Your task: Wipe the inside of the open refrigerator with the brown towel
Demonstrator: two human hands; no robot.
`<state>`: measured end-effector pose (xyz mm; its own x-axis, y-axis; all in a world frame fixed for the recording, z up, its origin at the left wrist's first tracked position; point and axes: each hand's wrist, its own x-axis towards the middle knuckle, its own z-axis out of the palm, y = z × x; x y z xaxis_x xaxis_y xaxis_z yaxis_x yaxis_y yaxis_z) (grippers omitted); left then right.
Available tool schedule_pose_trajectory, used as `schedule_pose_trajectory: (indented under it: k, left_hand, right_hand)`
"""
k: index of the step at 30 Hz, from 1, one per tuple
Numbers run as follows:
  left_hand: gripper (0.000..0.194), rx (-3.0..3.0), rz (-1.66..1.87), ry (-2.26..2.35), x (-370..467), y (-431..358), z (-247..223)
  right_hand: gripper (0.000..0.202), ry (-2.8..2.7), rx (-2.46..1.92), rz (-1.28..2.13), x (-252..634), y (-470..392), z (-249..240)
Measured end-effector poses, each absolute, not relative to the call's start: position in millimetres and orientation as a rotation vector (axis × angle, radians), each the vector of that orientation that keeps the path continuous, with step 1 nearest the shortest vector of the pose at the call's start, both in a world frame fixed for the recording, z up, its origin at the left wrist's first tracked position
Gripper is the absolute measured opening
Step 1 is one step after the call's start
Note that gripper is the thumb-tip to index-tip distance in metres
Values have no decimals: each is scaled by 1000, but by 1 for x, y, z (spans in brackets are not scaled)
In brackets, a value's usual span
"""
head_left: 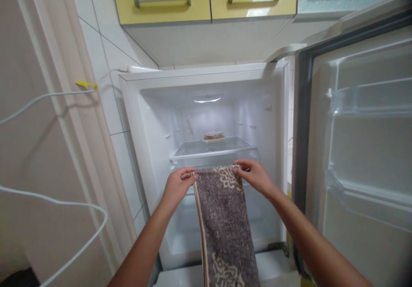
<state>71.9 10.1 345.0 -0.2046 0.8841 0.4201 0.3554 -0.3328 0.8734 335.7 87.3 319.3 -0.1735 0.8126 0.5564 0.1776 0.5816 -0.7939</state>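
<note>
A folded brown towel [225,218] with a cream swirl pattern hangs lengthwise in front of the open fridge [151,158]. My left hand [180,182] pinches its upper left corner between thumb and fingers. At the upper right corner, my right hand [252,173] grips the cloth the same way. The top edge is stretched between both hands, and the lower end runs out of view at the bottom. Behind it, a glass shelf [214,146] in the fridge carries a small packet with brownish contents [214,136].
The fridge door [370,149] stands wide open on the right, with clear door shelves [373,100]. Yellow cabinets [164,10] with metal handles hang above. A white cable [80,205] loops along the left, beside a tiled wall [112,102].
</note>
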Motion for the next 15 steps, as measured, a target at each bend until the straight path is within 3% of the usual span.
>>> schedule_pose_trajectory:
  k: [4, 10, 15]
  left_hand:
    - [22, 1763, 1612, 1653, 61, 56, 310]
    - [26, 1785, 1640, 1670, 62, 58, 261]
    - [25, 2266, 1547, 1647, 54, 0, 134]
  right_hand:
    - [33, -1644, -884, 703, 315, 125, 286]
    - [35, -1576, -894, 751, 308, 120, 238]
    - [22, -1659, -882, 885, 326, 59, 119]
